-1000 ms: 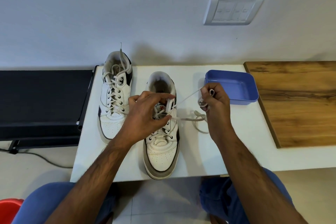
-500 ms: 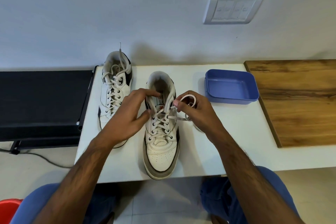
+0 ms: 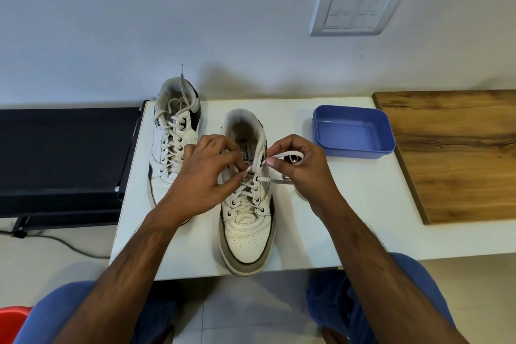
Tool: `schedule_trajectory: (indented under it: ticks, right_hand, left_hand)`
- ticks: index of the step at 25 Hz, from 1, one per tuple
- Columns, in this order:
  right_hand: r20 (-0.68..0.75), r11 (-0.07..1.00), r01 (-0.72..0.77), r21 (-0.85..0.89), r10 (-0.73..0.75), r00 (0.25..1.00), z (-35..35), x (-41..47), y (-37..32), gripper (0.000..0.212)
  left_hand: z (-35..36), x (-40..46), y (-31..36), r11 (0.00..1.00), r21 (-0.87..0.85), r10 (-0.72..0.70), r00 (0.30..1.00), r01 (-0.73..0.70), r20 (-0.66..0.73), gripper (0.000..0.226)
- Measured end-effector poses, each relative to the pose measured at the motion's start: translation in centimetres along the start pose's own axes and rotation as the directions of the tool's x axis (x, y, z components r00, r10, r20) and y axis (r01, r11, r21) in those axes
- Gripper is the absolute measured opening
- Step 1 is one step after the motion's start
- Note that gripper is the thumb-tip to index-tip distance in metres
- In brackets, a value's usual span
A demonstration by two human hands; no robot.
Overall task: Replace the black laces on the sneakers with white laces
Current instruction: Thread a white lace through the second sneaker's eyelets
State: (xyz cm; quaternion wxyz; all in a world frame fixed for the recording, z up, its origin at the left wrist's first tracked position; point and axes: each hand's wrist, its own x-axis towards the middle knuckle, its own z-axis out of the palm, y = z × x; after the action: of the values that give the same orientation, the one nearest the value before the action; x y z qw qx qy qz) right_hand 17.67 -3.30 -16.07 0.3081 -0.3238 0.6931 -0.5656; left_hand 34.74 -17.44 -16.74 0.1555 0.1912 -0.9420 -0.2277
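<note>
white lace (image 3: 290,154) looped in right hand (image 3: 301,167) fingers, left hand (image 3: 206,173) fingers pinching lace

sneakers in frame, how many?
2. One sneaker stands at the back left of the white table, already laced white. The other sneaker is in the middle, under the left hand and right hand. None seems hidden.

Both sneakers (image 3: 245,220) are white with black panels and white laces (image 3: 248,190). The tray (image 3: 353,131) is blue, the desk (image 3: 349,218) white, the board (image 3: 458,153) brown wood-grain.
</note>
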Motion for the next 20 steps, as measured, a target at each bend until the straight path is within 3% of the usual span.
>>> schedule_trajectory:
  ticks: [3,6,10,12,15,20]
  right_hand:
    - [0.011,0.999,-0.009,0.035,0.009,1.0,-0.1,0.0,0.1,0.013]
    - [0.074,0.998,-0.057,0.026,0.055,0.996,-0.5,0.1,0.0,0.011]
    - [0.104,0.991,-0.016,-0.133,0.03,0.994,-0.6,0.2,-0.1,0.009]
    - [0.093,0.98,0.007,-0.201,0.012,0.996,-0.4,0.1,-0.1,0.008]
    - [0.064,0.978,0.011,-0.21,0.002,0.998,-0.4,0.0,-0.2,0.007]
    - [0.06,0.969,0.04,-0.246,-0.026,0.998,-0.4,0.0,-0.1,0.01]
  left_hand:
    - [-0.1,0.1,0.3,0.999,-0.033,-0.031,0.999,0.03,-0.015,0.028]
    - [0.1,0.2,0.6,0.995,-0.055,-0.09,0.995,0.089,-0.034,0.013]
    - [0.4,0.3,1.6,0.975,-0.117,-0.199,0.978,0.191,-0.067,0.023]
    - [0.7,0.3,2.2,0.976,-0.053,-0.218,0.972,0.213,-0.092,0.02]
    - [1.2,0.2,2.5,0.976,0.026,-0.21,0.969,0.215,-0.127,0.015]
    - [1.6,0.5,3.0,0.958,-0.053,-0.286,0.943,0.282,-0.172,0.017]
